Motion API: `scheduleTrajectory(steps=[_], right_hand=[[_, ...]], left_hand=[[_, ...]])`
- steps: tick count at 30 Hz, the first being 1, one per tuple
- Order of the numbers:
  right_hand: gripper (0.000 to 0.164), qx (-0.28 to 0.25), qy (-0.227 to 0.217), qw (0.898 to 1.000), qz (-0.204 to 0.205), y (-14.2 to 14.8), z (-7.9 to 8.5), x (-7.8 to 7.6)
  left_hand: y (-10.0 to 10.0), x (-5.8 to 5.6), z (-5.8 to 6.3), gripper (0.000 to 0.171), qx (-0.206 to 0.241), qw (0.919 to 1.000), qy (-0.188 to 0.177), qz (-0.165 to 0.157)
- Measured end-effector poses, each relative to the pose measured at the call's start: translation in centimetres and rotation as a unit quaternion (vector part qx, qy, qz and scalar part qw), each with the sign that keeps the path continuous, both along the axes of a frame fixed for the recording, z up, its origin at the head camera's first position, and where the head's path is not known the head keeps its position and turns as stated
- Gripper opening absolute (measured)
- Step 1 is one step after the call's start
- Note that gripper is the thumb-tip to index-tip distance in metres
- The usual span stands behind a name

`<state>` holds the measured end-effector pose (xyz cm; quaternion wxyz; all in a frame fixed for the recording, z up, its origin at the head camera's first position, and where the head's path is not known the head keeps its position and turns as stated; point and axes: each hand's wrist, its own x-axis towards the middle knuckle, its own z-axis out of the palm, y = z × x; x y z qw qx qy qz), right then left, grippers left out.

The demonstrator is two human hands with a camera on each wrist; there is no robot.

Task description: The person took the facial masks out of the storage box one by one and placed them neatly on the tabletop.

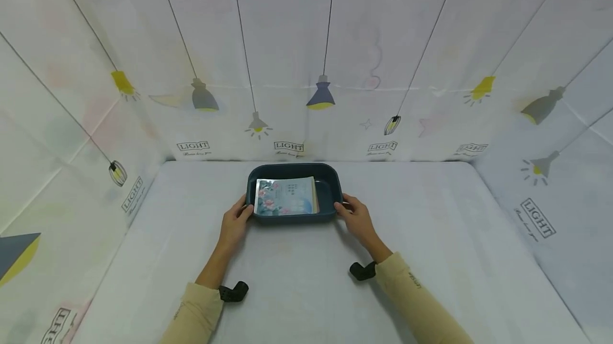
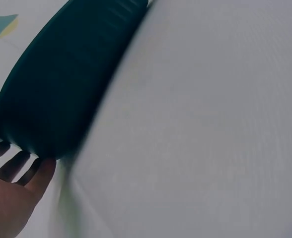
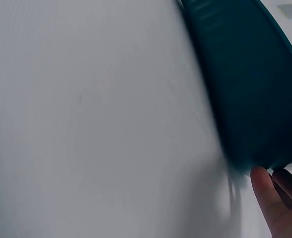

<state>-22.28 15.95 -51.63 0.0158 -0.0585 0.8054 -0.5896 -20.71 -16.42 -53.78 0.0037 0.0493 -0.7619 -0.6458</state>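
Note:
A dark teal rectangular tray point(image 1: 294, 220) with rounded corners is held between both hands at the far middle of the white table. Inside it, toward the left, lies a booklet point(image 1: 284, 196) with a pale blue floral cover. My left hand point(image 1: 234, 221) grips the tray's left end, thumb at the near corner. On the opposite end, my right hand point(image 1: 356, 221) holds the tray in the same way. Both wrist views show fingertips against the outer wall of the tray point(image 2: 61, 79). Whether its base touches the table is hard to tell.
White cloth covers the table point(image 1: 297, 285). Behind it and along both sides hang white curtains point(image 1: 287, 30) printed with lamps and lettering. A black device point(image 1: 234, 292) sits at the left wrist, another black device point(image 1: 362, 271) at the right.

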Motion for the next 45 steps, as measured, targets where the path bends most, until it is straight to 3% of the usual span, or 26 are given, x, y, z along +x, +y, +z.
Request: scheduleTrajectory(steps=[4, 7, 16, 27, 33, 38, 40, 45], right_hand=[[0.047, 0.004, 0.011, 1.0, -0.005, -0.7, -1.7, -0.7], [0.047, 0.013, 0.029, 0.999, -0.009, -1.7, -2.1, -0.6], [0.05, 0.02, 0.049, 0.999, 0.006, -5.3, -2.1, 0.0], [0.05, -0.014, 0.07, 0.997, 0.016, -8.5, -1.7, 0.5], [0.049, -0.001, 0.071, 0.997, 0.01, -9.5, -2.2, 0.5], [0.049, 0.004, 0.068, 0.998, 0.013, -9.5, -2.5, 0.6], [0.049, 0.003, 0.069, 0.998, 0.012, -9.3, -2.4, 0.6], [0.051, -0.007, 0.068, 0.998, 0.013, -8.8, -2.3, 0.2]], left_hand=[[-1.2, 0.5, 0.3, 0.053, -0.001, 1.0, -0.003, 0.0], [-2.3, 0.9, 0.4, 0.054, 0.003, 1.0, -0.003, -0.001], [-5.6, 1.8, 0.5, 0.052, 0.01, 0.9997, -0.009, 0.02], [-8.7, 1.6, 1.0, 0.053, -0.005, 0.9997, -0.013, 0.017], [-9.1, 1.5, 1.4, 0.051, 0.015, 0.9992, -0.032, 0.021], [-9.0, 1.5, 0.9, 0.052, 0.027, 0.9978, -0.048, 0.036], [-8.9, 1.3, 0.1, 0.052, 0.035, 0.9977, -0.038, 0.044], [-8.2, 1.0, 0.0, 0.051, 0.064, 0.996, -0.029, 0.055]])
